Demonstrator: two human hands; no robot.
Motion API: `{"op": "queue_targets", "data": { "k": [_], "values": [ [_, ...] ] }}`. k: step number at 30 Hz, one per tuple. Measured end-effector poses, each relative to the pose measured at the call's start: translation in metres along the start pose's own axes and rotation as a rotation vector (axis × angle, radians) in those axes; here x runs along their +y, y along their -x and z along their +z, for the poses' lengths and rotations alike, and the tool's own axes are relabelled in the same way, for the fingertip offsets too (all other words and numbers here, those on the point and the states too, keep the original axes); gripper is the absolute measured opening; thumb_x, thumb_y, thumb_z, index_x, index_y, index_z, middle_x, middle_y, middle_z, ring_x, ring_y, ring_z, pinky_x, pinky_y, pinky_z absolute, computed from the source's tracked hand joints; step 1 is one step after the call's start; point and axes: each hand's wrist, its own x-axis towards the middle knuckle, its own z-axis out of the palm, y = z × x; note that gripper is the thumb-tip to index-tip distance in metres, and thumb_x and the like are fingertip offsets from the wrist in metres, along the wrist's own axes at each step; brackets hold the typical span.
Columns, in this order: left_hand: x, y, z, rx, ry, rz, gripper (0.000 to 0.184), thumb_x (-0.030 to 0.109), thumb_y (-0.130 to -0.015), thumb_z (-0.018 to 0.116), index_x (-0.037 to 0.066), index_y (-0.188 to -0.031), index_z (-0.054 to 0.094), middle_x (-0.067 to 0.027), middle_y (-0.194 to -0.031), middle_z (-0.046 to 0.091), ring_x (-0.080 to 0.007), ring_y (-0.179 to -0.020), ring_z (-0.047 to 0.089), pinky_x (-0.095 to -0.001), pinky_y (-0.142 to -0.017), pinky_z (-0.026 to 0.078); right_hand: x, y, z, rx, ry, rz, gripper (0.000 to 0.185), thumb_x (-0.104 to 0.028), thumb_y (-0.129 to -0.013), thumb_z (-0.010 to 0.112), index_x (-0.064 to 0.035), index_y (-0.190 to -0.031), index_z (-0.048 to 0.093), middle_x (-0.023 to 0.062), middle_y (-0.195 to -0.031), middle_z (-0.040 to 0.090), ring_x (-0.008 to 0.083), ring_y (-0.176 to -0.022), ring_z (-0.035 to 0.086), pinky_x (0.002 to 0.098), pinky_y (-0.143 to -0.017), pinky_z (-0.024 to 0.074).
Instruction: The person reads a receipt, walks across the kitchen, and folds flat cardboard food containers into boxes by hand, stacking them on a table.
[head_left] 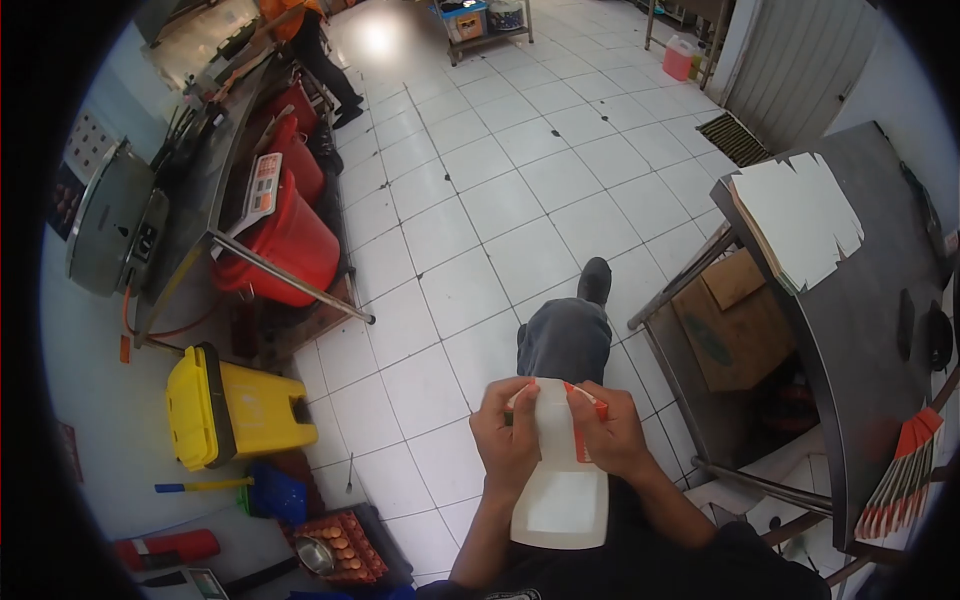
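Note:
A white cardboard carton (565, 505) with red printed edges is held up in front of my lap, its plain pale side facing me. My left hand (505, 435) grips its upper left edge, with the thumb on the near face. On the upper right edge, my right hand (613, 435) pinches a red printed part between thumb and fingers. The carton's far side is hidden from me. To the right, a fanned stack of red-and-white folded cartons (900, 475) lies at the corner of the dark metal table (850, 370).
White sheets (800, 215) lie on that table, with a brown cardboard box (735, 325) on its lower shelf. At left are a yellow bin (260, 405), red tubs (290, 250) and an egg tray (350, 550). A person in orange (305, 40) stands at the far counter.

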Motion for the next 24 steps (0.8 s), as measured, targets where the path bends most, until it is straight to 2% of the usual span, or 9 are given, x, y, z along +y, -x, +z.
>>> {"op": "queue_targets", "data": {
  "k": [5, 8, 10, 12, 15, 18, 19, 22, 24],
  "values": [
    [-0.007, -0.003, -0.003, -0.279, -0.155, -0.090, 0.032, 0.028, -0.106, 0.053, -0.003, -0.106, 0.063, -0.0167, -0.081, 0.068, -0.0203, -0.073, 0.064, -0.0336, -0.070, 0.050, -0.002, -0.004, -0.015, 0.318, -0.081, -0.073, 0.036, -0.026, -0.107, 0.051, 0.0015, -0.089, 0.063, 0.0018, -0.071, 0.061, 0.0067, -0.065, 0.056, 0.0255, -0.059, 0.0455],
    [-0.022, 0.004, -0.009, -0.434, -0.330, -0.142, 0.034, 0.029, -0.106, 0.051, -0.003, -0.107, 0.062, -0.0227, -0.084, 0.067, -0.0320, -0.075, 0.066, -0.0390, -0.072, 0.050, 0.013, -0.022, -0.027, 0.341, -0.287, 0.107, 0.033, -0.027, -0.108, 0.049, 0.0008, -0.101, 0.066, 0.0010, -0.082, 0.065, 0.0079, -0.071, 0.060, 0.0246, -0.066, 0.0505],
    [-0.006, 0.006, -0.005, -0.375, -0.355, -0.073, 0.031, 0.026, -0.104, 0.054, -0.003, -0.104, 0.063, -0.0253, -0.084, 0.066, -0.0366, -0.076, 0.067, -0.0400, -0.071, 0.050, 0.047, -0.031, -0.029, 0.213, -0.798, 0.407, 0.031, -0.026, -0.108, 0.048, -0.0004, -0.109, 0.066, 0.0034, -0.091, 0.067, 0.0094, -0.076, 0.063, 0.0257, -0.070, 0.0537],
    [-0.020, 0.008, -0.015, -0.395, -0.423, 0.065, 0.027, 0.028, -0.098, 0.065, 0.001, -0.101, 0.068, -0.0191, -0.084, 0.068, -0.0352, -0.075, 0.068, -0.0413, -0.072, 0.051, 0.057, -0.024, -0.019, 0.099, -0.747, 0.570, 0.031, -0.026, -0.108, 0.049, -0.0010, -0.108, 0.066, 0.0053, -0.098, 0.066, 0.0099, -0.084, 0.064, 0.0266, -0.077, 0.0541],
    [-0.010, 0.010, -0.016, -0.340, -0.273, 0.249, 0.025, 0.023, -0.098, 0.062, -0.001, -0.094, 0.068, -0.0135, -0.073, 0.066, -0.0207, -0.067, 0.063, -0.0368, -0.066, 0.050, 0.066, -0.006, -0.022, -0.140, -0.614, 0.620, 0.027, -0.028, -0.108, 0.048, -0.0055, -0.110, 0.063, 0.0035, -0.102, 0.065, 0.0092, -0.094, 0.061, 0.0273, -0.086, 0.0508],
    [0.015, 0.007, -0.029, -0.432, -0.379, 0.163, 0.017, 0.012, -0.077, 0.074, 0.002, -0.088, 0.064, -0.0143, -0.076, 0.062, -0.0352, -0.069, 0.059, -0.0441, -0.068, 0.050, 0.016, 0.001, -0.068, -0.112, -0.936, 0.358, 0.042, -0.038, -0.110, 0.037, -0.0040, -0.109, 0.063, 0.0065, -0.105, 0.065, 0.0124, -0.095, 0.062, 0.0304, -0.090, 0.0505],
    [0.023, 0.004, -0.030, -0.508, -0.372, 0.167, 0.020, 0.017, -0.077, 0.076, 0.003, -0.085, 0.065, -0.0137, -0.071, 0.062, -0.0329, -0.065, 0.059, -0.0441, -0.066, 0.050, 0.001, 0.002, -0.090, -0.347, -1.039, 0.300, 0.060, -0.051, -0.110, 0.026, -0.0029, -0.111, 0.061, 0.0093, -0.108, 0.065, 0.0164, -0.098, 0.062, 0.0327, -0.092, 0.0498],
    [0.038, -0.011, -0.014, -0.968, -0.342, 0.527, 0.019, 0.021, -0.082, 0.075, 0.004, -0.086, 0.067, -0.0164, -0.075, 0.064, -0.0304, -0.068, 0.063, -0.0458, -0.068, 0.051, 0.015, 0.013, -0.137, -0.920, -1.118, 0.387, 0.072, -0.061, -0.106, 0.022, 0.0002, -0.115, 0.059, 0.0111, -0.111, 0.064, 0.0189, -0.102, 0.061, 0.0339, -0.095, 0.0487],
    [0.045, -0.005, 0.011, -1.164, -0.477, 0.635, 0.023, 0.025, -0.081, 0.078, 0.004, -0.089, 0.070, -0.0149, -0.074, 0.066, -0.0275, -0.070, 0.067, -0.0442, -0.070, 0.053, 0.034, 0.038, -0.142, -0.953, -0.927, 0.613, 0.072, -0.061, -0.104, 0.034, 0.0042, -0.126, 0.054, 0.0130, -0.127, 0.059, 0.0180, -0.114, 0.057, 0.0318, -0.100, 0.0456]
  ]
}}
